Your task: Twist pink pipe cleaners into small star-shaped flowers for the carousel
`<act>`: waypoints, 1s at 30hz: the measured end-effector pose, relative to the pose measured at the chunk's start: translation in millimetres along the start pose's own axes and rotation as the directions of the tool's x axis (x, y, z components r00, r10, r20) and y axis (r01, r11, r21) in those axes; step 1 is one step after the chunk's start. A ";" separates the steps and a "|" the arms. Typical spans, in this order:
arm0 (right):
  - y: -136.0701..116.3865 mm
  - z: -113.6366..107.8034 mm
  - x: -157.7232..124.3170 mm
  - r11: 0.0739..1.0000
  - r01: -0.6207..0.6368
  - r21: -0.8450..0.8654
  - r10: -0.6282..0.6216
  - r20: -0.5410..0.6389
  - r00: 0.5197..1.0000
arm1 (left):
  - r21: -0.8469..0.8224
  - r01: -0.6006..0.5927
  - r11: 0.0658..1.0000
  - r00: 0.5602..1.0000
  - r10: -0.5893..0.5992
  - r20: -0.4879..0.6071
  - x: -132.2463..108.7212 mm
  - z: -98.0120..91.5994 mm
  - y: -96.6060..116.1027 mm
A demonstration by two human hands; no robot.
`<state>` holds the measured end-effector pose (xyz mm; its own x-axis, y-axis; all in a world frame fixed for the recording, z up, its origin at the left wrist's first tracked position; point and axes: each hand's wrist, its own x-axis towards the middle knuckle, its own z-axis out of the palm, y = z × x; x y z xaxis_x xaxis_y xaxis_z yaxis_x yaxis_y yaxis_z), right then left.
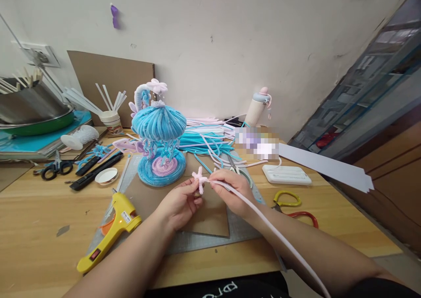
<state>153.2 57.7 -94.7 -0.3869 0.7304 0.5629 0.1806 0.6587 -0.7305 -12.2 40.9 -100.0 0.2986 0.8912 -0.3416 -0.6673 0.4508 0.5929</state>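
Observation:
Between finger and thumb, my left hand [182, 201] pinches a small pale-pink star-like shape [200, 179] bent from fuzzy pipe cleaner. My right hand [232, 190] is closed on a long pale-pink pipe cleaner [272, 225] that runs from the shape back over my right forearm. Both hands are above a brown cardboard sheet [210, 221] on a grey cutting mat [241, 234]. Just behind them stands a blue pipe-cleaner jellyfish lamp shape [158, 124] on a round blue base [144, 170] with a pink centre.
A yellow glue gun [113, 230] lies left of my arms. Scissors with yellow and red handles [296, 206] lie at right, near a white power bank [287, 175]. Blue and pink pipe cleaners [207, 140] are bundled behind. Black scissors [57, 166] and a bottle [257, 107] stand farther out.

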 end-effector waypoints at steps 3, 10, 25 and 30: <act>-1.8 -0.5 -0.4 0.999 0.039 -0.009 -0.039 0.006 0.999 | 0.007 -0.028 1.000 1.000 0.028 0.008 0.0 -1.4 0.7; -1.8 -0.9 -0.6 0.987 -0.145 0.071 0.148 -0.031 0.989 | 0.209 -0.162 0.964 0.987 0.162 0.016 -4.5 3.4 3.4; -1.4 3.3 -2.4 0.896 0.288 -0.338 -0.274 0.087 0.958 | 0.476 -0.330 0.815 0.909 0.410 -0.072 -0.5 2.4 -2.4; -2.8 4.3 -2.6 0.873 0.282 -0.399 -0.264 0.102 0.959 | 0.388 -0.264 0.883 0.942 0.323 -0.094 -2.0 4.0 -4.2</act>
<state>149.8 53.1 -95.8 -0.5112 0.5084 0.6930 0.4088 0.8530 -0.3244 -7.3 37.4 -98.9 0.0016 0.9799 -0.1993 -0.4033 0.1831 0.8966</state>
